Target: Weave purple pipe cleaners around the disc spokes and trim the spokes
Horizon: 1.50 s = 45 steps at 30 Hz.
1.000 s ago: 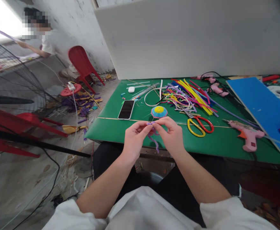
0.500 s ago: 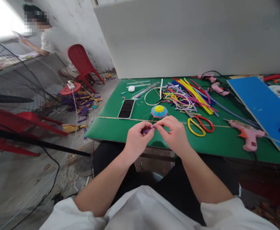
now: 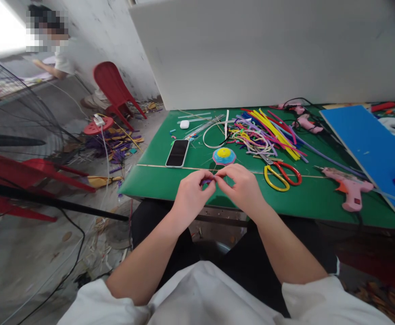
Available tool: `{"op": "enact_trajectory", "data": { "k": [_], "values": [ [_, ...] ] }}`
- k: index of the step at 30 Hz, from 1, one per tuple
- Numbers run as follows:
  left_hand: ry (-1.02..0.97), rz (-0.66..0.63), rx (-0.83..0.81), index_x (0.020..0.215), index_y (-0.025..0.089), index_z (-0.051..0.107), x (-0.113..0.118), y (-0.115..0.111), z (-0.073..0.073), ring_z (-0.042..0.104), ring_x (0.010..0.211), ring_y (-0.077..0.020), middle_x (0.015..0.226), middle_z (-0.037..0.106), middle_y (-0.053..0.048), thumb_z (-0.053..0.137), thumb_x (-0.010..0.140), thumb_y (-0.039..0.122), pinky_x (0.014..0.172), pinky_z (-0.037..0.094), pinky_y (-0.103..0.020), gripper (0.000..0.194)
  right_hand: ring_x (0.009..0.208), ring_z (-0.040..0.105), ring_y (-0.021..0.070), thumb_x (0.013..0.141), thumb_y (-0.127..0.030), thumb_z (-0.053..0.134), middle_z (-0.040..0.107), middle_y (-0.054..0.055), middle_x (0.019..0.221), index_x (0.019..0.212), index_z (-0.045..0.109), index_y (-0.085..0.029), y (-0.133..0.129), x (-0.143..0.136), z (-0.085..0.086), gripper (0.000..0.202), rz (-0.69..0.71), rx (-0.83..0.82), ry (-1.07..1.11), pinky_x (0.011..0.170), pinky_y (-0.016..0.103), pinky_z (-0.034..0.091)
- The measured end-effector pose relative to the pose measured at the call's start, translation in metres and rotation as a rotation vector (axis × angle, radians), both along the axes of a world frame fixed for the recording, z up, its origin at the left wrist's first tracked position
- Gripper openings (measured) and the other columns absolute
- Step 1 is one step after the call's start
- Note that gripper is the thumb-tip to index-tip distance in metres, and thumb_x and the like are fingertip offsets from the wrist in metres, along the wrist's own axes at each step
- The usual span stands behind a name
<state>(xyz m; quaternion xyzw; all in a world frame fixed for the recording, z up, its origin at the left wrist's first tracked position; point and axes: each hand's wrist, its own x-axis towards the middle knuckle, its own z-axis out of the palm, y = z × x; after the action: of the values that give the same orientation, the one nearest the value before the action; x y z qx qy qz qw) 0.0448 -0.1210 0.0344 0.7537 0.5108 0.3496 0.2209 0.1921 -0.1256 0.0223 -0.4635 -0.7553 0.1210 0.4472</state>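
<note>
1. We hold a small purple strand (image 3: 205, 182) between both hands, just above the near edge of the green table (image 3: 157, 180); our fingers hide most of it.
2. Our left hand (image 3: 191, 194) curls around it, thumb and forefinger closed on it; the visible part lies inside that curl, at nine o'clock from where our fingertips meet.
3. Our right hand (image 3: 241, 189) pinches narrowly at its three o'clock end, the tips touching or nearly touching the left ones; we cannot tell which.
4. Taking our fingertips as the clock's centre, the yellow-and-blue disc (image 3: 223, 156) lies near, towards one o'clock.
5. The phone (image 3: 177, 154) sits at ten, the white case (image 3: 184, 124) at eleven.
6. Colourful strips (image 3: 273, 131) pile up at two; the scissors (image 3: 276, 182) lie at three, the pink glue gun (image 3: 350, 189) farther out that way.
</note>
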Motion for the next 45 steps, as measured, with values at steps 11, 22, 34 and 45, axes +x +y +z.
{"op": "enact_trajectory", "data": {
  "k": [11,22,34,45],
  "values": [
    [-0.3,0.042,-0.104,0.079,0.017,0.064,0.01,-0.004,-0.005,0.054,0.061,-0.0099,0.075,0.065,-0.001,0.056,0.074,0.028,0.056,0.043,-0.02,0.014,0.064,0.057,0.0116,0.075,-0.029,0.056,0.061,-0.001,0.069,0.071,0.06,-0.018,0.004,-0.01,-0.007,0.012,0.003,-0.355,0.636,0.06,0.024,0.046],
    [-0.308,0.026,-0.126,0.075,0.017,0.066,0.0,-0.001,-0.007,0.059,0.063,-0.0133,0.071,0.067,-0.002,0.059,0.072,0.03,0.059,0.045,-0.023,0.015,0.065,0.058,0.0124,0.072,-0.037,0.061,0.064,0.0,0.068,0.072,0.064,-0.017,0.006,0.002,0.0,0.02,0.093,-0.435,0.677,0.065,0.026,0.047],
    [-0.366,0.109,-0.079,0.074,0.017,0.064,0.006,-0.004,-0.002,0.056,0.06,-0.0102,0.068,0.064,0.0,0.059,0.074,0.029,0.055,0.042,-0.02,0.014,0.061,0.053,0.0094,0.07,-0.035,0.062,0.059,-0.002,0.064,0.067,0.061,-0.017,0.007,-0.008,-0.009,0.018,0.111,-0.475,0.803,0.06,0.024,0.044],
    [-0.583,0.012,-0.238,0.079,0.017,0.068,0.003,-0.001,-0.005,0.062,0.064,-0.0123,0.07,0.067,-0.001,0.064,0.071,0.032,0.061,0.048,-0.022,0.018,0.072,0.058,0.0133,0.08,-0.027,0.053,0.063,0.001,0.076,0.077,0.062,-0.018,0.001,-0.004,-0.002,0.012,-0.02,-0.121,0.36,0.069,0.027,0.047]
  ]
}}
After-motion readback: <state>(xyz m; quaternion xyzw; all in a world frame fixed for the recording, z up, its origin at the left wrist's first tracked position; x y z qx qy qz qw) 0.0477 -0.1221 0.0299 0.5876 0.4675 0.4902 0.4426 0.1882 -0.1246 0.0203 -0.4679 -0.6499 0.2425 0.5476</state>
